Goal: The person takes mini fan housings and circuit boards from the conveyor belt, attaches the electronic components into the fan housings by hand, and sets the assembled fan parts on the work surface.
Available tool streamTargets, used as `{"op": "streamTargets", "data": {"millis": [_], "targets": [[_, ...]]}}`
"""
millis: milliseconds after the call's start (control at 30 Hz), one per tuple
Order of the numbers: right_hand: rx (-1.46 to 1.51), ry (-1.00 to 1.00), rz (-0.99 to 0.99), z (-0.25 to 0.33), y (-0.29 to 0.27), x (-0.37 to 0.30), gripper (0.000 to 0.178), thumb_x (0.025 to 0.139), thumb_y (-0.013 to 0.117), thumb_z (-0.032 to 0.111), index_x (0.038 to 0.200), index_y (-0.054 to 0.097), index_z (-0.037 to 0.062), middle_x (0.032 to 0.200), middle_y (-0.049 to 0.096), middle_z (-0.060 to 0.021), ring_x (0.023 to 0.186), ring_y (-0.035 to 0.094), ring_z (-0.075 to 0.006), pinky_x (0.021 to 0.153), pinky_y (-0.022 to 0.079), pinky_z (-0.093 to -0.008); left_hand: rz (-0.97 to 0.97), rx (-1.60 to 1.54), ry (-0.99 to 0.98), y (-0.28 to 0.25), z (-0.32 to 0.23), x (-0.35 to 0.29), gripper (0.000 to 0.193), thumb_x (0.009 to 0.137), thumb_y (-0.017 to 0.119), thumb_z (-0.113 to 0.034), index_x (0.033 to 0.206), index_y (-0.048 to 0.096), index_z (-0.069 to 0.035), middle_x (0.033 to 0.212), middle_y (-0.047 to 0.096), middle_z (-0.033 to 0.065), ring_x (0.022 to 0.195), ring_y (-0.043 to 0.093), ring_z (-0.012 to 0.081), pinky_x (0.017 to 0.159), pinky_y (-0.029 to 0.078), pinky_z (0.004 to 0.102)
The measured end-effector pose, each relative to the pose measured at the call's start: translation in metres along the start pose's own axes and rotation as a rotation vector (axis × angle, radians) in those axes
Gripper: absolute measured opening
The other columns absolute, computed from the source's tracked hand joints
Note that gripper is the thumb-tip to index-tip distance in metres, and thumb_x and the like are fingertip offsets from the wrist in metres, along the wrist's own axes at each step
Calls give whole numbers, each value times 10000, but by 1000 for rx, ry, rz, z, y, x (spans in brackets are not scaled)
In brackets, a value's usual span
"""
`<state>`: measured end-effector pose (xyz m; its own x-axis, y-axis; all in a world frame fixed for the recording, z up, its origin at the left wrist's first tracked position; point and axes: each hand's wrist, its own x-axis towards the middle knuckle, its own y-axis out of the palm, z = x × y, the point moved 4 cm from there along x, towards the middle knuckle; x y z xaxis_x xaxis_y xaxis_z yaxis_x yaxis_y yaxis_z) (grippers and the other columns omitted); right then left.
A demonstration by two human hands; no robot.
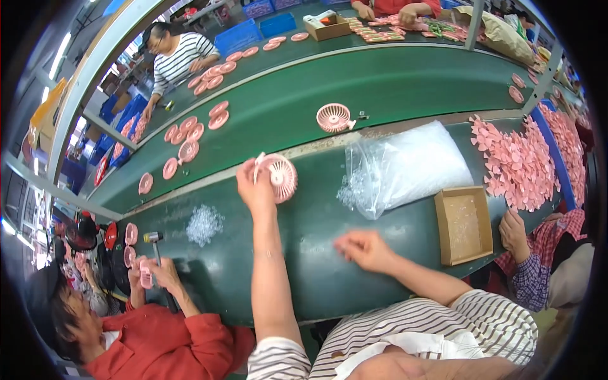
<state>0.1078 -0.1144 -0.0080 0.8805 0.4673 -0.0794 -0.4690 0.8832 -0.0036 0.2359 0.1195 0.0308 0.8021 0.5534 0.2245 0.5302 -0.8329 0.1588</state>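
A round pink slatted fan housing point(278, 178) is gripped in my left hand point(254, 182), which is held over the near work surface close to the conveyor's edge. My right hand point(366, 250) hovers above the green table to the right, its fingers pointing left and smeared by motion. Whether it pinches anything small I cannot make out. A clear plastic bag point(411, 166) of small transparent pieces lies beyond my right hand. To the left of my left arm is a loose pile of small clear pieces point(204, 225). Another pink fan housing point(334, 118) rests on the belt.
A green conveyor belt point(272, 101) carries more pink round parts. At the right are an open cardboard box point(464, 225) and a heap of pink fan blades point(516, 161). A co-worker in red point(158, 339) at my left handles a pink part beside a hammer point(154, 239).
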Motion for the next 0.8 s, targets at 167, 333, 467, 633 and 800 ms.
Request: {"op": "streamTargets", "data": {"millis": [167, 333, 467, 633, 800], "targets": [[-184, -314, 148, 4, 9, -4, 147, 863, 537, 37, 966, 633, -6, 796, 599, -87, 617, 599, -122, 549, 473, -242, -243, 70, -200, 53, 77, 132, 303, 794, 581, 31, 1080, 482, 35, 1031, 591, 146, 870, 599, 199, 744, 500, 288], [-4, -194, 197, 2, -7, 0, 131, 862, 553, 56, 964, 625, 17, 785, 579, -85, 622, 586, -154, 558, 474, -274, 104, 80, -206, 155, 94, 144, 563, 816, 540, -15, 1320, 306, 74, 1212, 509, 201, 1048, 537, 230, 857, 453, 301], [50, -239, 200, 2, -5, 6, 130, 860, 552, 43, 966, 622, 16, 793, 577, -83, 611, 584, -150, 557, 478, -265, 275, 331, -125, 175, 74, 140, 567, 857, 553, -131, 1338, 306, 38, 1244, 497, 221, 1086, 532, 227, 888, 429, 299], [5, -232, 195, 7, -4, 6, 133, 846, 556, 27, 959, 622, 7, 779, 582, -84, 596, 578, -144, 535, 465, -256, 309, 537, 62, 124, 41, 117, 304, 803, 584, -119, 1070, 590, 27, 926, 659, 148, 806, 623, 194, 729, 476, 284], [-20, -194, 187, 1, -4, 6, 154, 851, 542, 22, 974, 630, -11, 810, 597, -87, 591, 583, -121, 538, 476, -241, 551, 566, -19, 61, 20, -20, 146, 798, 595, -72, 925, 664, -50, 803, 651, 48, 717, 571, 84, 656, 454, 229]]}}
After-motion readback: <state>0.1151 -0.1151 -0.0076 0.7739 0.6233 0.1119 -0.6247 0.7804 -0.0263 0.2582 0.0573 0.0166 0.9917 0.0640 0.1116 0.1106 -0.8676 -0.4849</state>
